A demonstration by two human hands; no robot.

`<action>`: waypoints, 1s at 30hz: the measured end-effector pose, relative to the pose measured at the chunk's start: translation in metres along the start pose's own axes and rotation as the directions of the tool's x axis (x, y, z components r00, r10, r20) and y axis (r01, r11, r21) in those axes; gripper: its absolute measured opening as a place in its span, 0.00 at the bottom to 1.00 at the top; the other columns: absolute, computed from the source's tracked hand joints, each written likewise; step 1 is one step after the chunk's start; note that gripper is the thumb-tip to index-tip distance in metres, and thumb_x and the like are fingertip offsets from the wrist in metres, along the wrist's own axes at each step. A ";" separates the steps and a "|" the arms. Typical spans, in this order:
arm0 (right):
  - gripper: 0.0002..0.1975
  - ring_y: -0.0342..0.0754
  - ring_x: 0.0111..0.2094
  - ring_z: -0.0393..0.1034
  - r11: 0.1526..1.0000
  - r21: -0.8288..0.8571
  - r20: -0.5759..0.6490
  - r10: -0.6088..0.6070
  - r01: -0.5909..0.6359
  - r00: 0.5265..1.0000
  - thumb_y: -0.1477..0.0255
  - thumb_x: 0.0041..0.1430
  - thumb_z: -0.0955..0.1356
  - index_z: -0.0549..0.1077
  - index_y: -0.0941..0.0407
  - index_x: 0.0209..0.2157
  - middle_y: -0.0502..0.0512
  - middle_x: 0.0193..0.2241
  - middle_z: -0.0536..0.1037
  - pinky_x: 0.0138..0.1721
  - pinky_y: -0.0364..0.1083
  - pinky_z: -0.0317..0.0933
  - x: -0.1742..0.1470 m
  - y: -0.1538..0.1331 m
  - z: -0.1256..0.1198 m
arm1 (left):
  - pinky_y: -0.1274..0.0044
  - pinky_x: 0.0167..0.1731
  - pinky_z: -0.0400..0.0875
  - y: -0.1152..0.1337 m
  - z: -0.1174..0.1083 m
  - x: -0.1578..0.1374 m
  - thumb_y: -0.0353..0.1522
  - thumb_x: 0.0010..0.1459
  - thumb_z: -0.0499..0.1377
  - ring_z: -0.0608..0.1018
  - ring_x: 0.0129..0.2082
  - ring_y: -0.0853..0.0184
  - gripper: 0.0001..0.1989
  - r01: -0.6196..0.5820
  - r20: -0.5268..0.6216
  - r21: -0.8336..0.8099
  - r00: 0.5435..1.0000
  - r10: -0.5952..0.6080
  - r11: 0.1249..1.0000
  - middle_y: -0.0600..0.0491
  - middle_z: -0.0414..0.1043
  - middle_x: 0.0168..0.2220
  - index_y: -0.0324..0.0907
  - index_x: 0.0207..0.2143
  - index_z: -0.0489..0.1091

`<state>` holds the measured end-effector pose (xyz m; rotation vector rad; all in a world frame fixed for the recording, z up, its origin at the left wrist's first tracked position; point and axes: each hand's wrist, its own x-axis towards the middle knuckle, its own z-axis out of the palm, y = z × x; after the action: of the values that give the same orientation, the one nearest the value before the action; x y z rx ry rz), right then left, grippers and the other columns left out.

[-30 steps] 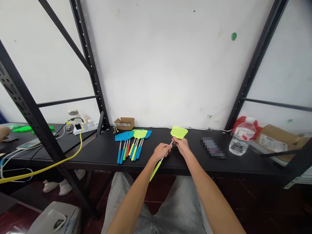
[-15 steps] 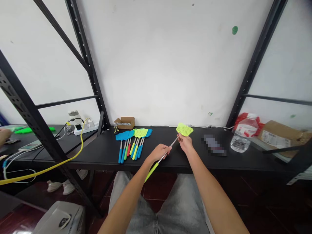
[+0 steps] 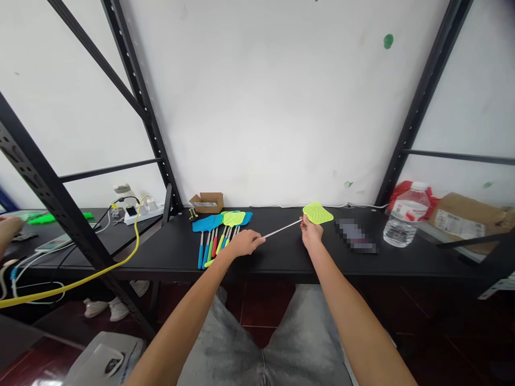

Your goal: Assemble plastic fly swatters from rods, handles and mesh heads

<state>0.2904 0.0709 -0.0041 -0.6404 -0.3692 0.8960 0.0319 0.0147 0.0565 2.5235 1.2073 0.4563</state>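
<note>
A yellow-green fly swatter (image 3: pixel 318 213) stretches between my two hands above the black table. My right hand (image 3: pixel 311 232) is closed around its neck, just below the mesh head. Further left, my left hand (image 3: pixel 246 243) grips it where the thin metal shaft (image 3: pixel 281 229) enters the fist. Most of the handle lies behind that hand and forearm. Just beyond my left hand, several more swatters lie in a row: blue heads (image 3: pixel 205 223), a yellow-green head (image 3: pixel 233 218), and blue, green, red and yellow handles (image 3: pixel 201 257). My left hand partly covers them.
A small open cardboard box (image 3: pixel 207 202) stands at the back left beside a black-and-yellow object (image 3: pixel 193 214). To the right are a blurred-out item (image 3: pixel 356 236), a water bottle (image 3: pixel 406 215) and a cardboard parcel (image 3: pixel 466 222). A yellow cable (image 3: pixel 135 236) crosses the left rack post. Another person's hand (image 3: pixel 8 230) shows far left.
My hands have moved apart, the left one leftward and the right one slightly rightward. More bare metal shaft shows between them, and the swatter is closer to level.
</note>
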 end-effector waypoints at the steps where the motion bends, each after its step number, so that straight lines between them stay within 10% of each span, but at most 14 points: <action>1: 0.16 0.42 0.27 0.73 1.000 -0.011 -0.009 -0.020 0.020 1.000 0.71 0.37 0.81 0.74 0.58 0.26 0.52 0.25 0.78 0.23 0.38 0.64 0.001 0.000 0.000 | 0.78 0.27 0.58 0.000 -0.002 -0.002 0.46 0.65 0.47 0.72 0.23 0.66 0.24 0.000 -0.016 0.046 1.000 0.001 0.999 0.54 0.70 0.18 0.42 0.24 0.69; 7: 0.19 0.43 0.26 0.72 0.972 -0.233 0.200 0.032 0.016 0.979 0.57 0.42 0.78 0.77 0.56 0.31 0.55 0.28 0.80 0.26 0.42 0.65 -0.010 -0.001 0.001 | 0.77 0.30 0.59 0.004 -0.005 0.002 0.43 0.67 0.47 0.76 0.33 0.61 0.21 0.066 -0.144 0.280 0.989 -0.026 0.958 0.49 0.75 0.30 0.43 0.30 0.74; 13: 0.21 0.46 0.30 0.73 0.815 -0.560 0.553 0.237 0.146 0.798 0.53 0.47 0.75 0.81 0.57 0.33 0.59 0.31 0.81 0.28 0.43 0.61 -0.026 -0.002 0.004 | 0.75 0.35 0.64 0.023 0.013 0.020 0.44 0.67 0.47 0.78 0.38 0.59 0.20 0.138 -0.222 0.318 0.973 -0.068 0.938 0.47 0.77 0.35 0.45 0.37 0.75; 30: 0.24 0.50 0.32 0.74 0.877 -0.471 0.389 0.113 0.092 0.914 0.50 0.40 0.76 0.78 0.58 0.27 0.59 0.28 0.80 0.25 0.43 0.62 -0.019 0.003 0.004 | 0.74 0.34 0.63 0.030 0.019 0.020 0.45 0.68 0.43 0.78 0.38 0.57 0.22 0.157 -0.204 0.384 0.975 -0.083 0.910 0.47 0.77 0.35 0.46 0.40 0.74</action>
<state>0.2754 0.0579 -0.0038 -0.9140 -0.9911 0.9541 0.0721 0.0099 0.0545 2.7641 1.6660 0.4591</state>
